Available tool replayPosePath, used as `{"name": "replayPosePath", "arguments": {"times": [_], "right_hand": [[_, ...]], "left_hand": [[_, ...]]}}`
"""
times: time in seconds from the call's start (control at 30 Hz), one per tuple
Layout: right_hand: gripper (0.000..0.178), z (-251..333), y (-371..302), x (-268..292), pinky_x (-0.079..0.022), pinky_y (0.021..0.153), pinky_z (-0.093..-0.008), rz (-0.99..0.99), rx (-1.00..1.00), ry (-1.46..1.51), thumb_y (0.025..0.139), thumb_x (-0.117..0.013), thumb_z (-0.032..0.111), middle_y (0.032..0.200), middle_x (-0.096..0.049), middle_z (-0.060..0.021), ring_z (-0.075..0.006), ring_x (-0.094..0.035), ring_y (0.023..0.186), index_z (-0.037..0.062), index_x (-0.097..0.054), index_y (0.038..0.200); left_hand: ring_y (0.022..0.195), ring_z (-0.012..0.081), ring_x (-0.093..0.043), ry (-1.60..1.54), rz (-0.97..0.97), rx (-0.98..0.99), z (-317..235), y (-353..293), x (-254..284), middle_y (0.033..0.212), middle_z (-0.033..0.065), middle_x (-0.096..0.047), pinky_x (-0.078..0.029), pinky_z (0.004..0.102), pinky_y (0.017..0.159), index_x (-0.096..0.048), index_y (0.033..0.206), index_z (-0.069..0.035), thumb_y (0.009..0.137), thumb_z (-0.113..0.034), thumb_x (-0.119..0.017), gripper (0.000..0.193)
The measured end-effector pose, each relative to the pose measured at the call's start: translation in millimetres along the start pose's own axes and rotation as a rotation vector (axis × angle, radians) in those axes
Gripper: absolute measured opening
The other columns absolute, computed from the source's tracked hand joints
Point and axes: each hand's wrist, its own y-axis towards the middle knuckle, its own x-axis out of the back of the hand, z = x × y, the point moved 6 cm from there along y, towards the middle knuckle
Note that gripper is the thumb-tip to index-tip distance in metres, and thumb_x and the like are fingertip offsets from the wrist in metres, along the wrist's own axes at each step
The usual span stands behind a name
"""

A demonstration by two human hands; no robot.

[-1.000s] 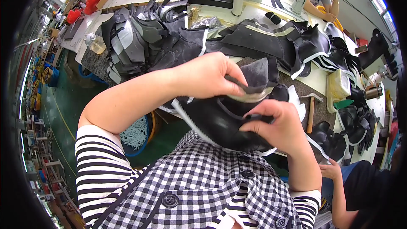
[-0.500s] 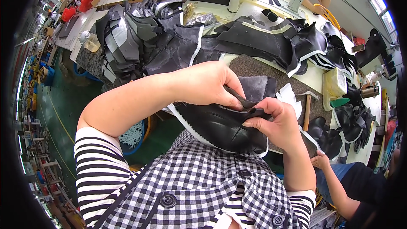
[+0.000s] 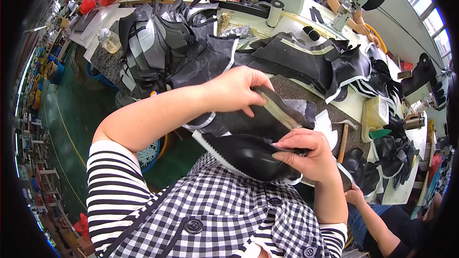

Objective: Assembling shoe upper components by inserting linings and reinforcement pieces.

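On my feed, green floor [image 3: 79, 114] runs along nine o'clock past cluttered racks [image 3: 50, 177]; a pale table [image 3: 401, 190] curves from twelve to four; bright windows [image 3: 424, 5] line the pale wall [image 3: 406, 14] at two.

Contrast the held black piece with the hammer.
The black piece is held by the left hand and right hand; the hammer lies untouched on the speckled surface.
The black piece is shiny with a white edge; the hammer has a brown handle.
The black piece is broad and bent; the hammer is slim, straight-handled.
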Motion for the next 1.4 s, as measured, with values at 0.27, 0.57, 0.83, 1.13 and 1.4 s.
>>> {"name": "replayPosePath", "arguments": {"times": [0.27,0.57,0.83,1.13,1.4], "right_hand": [[0.014,-27,-10,9,-0.048,0.064,-0.0238,-0.208,-0.376,0.193,0.081,-0.076,0.008,0.075,-0.068,-0.0032,-0.0078,-0.060,0.070,-0.0021,-0.070,0.090],[0.014,-35,-11,9,-0.046,0.062,-0.0216,-0.227,-0.418,0.322,0.085,-0.073,0.010,0.075,-0.067,0.0004,-0.0053,-0.057,0.069,-0.0018,-0.072,0.092],[0.015,-38,-12,9,-0.045,0.061,-0.0214,-0.239,-0.434,0.321,0.085,-0.073,0.010,0.075,-0.067,0.0002,-0.0051,-0.057,0.069,-0.0021,-0.072,0.093],[0.016,-40,-10,11,-0.045,0.062,-0.0212,-0.223,-0.454,0.342,0.085,-0.073,0.011,0.076,-0.065,0.0017,-0.0046,-0.055,0.070,-0.0022,-0.072,0.094],[0.015,-38,-8,16,-0.044,0.061,-0.0209,-0.239,-0.441,0.325,0.085,-0.073,0.012,0.074,-0.065,0.0016,-0.0041,-0.055,0.069,-0.0017,-0.072,0.092]], "left_hand": [[0.069,0.0095,-0.058,0.016,0.066,0.113,-7,-14,-17,0.082,0.0006,-0.067,-0.048,0.0253,0.065,-0.071,0.095,-0.003,0.089,-0.028,-0.069,0.026],[0.077,0.0068,-0.060,0.099,0.155,0.034,-15,-15,-23,0.088,0.0007,-0.069,-0.048,0.0221,0.075,-0.071,0.104,-0.001,0.078,-0.018,-0.080,0.033],[0.074,0.0067,-0.059,0.046,0.083,0.038,-12,-16,-24,0.082,0.0022,-0.069,-0.047,0.0230,0.072,-0.072,0.099,0.000,0.076,-0.020,-0.081,0.032],[0.074,0.0076,-0.059,0.054,0.027,-0.008,-7,-12,-24,0.081,0.0044,-0.071,-0.047,0.0243,0.073,-0.073,0.098,-0.001,0.078,-0.019,-0.078,0.027],[0.077,0.0060,-0.059,-0.014,-0.031,-0.058,-7,-10,-28,0.083,0.0035,-0.071,-0.048,0.0243,0.075,-0.073,0.101,-0.001,0.083,-0.013,-0.073,0.022]]}}
